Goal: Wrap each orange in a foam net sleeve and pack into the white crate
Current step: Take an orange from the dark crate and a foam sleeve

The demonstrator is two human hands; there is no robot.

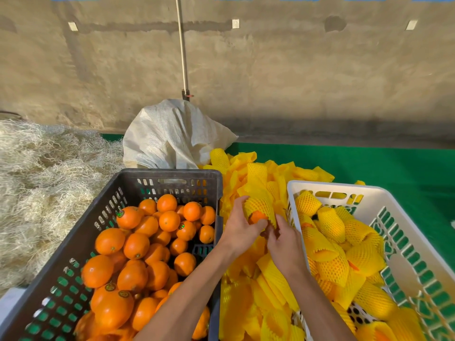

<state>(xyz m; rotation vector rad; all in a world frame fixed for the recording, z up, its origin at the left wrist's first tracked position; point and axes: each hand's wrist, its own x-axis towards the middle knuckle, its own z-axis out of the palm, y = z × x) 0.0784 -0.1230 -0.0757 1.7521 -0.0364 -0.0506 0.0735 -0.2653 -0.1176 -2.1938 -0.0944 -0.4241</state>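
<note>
You've got the orange (257, 216) up between both hands, over the heap of loose sleeves (253, 286) that lies between the two crates. The foam net sleeve (261, 205) is most of the way on; only a patch of bare peel shows at the end nearest your fingers.

That fruit looks firm, round and smooth, so I'd expect it to slip if you only pinch it. Cup it. The sleeve is the opposite, by the look of it: light, soft and stretchy, likely to snag or tear if yanked. My judgement is to take it by its open rim and roll it down over the orange.

Your left hand (237, 228) is curled round the fruit from the left, fingers (240, 203) wrapped over the top of the netting. Your right hand (286, 238) sits just below and to the right, fingers bent in toward the sleeve's open end and apparently pinching its edge, though the contact is partly hidden. Both forearms reach in from below, converging at the wrists.

The white crate (384, 200) stands just right of your right fingers, already holding many wrapped oranges. The black crate (172, 175) of bare oranges is at your left.
</note>
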